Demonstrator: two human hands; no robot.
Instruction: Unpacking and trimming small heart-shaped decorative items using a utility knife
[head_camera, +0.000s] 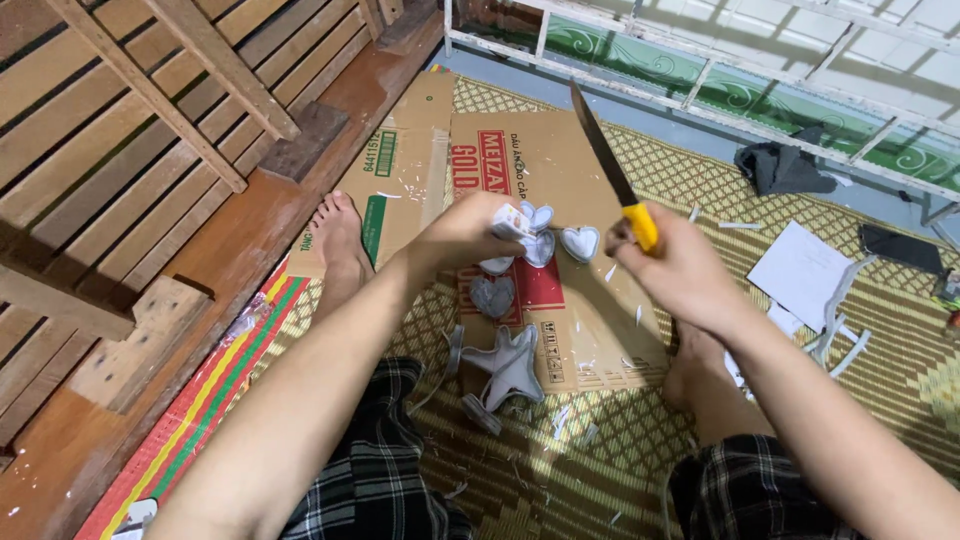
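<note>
I'm sitting on the floor of a home, on a woven straw mat with flattened cardboard spread over it. Slatted wooden furniture fills the upper left of the frame. A white window grille runs along the top right, with loose paper and dark cloth below it.

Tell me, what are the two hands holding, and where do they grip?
Right hand: knife, by its yellow handle. Left hand: small white piece, pinched at one end.

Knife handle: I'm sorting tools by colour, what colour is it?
Yellow, on the knife in the right hand, head view.
</note>
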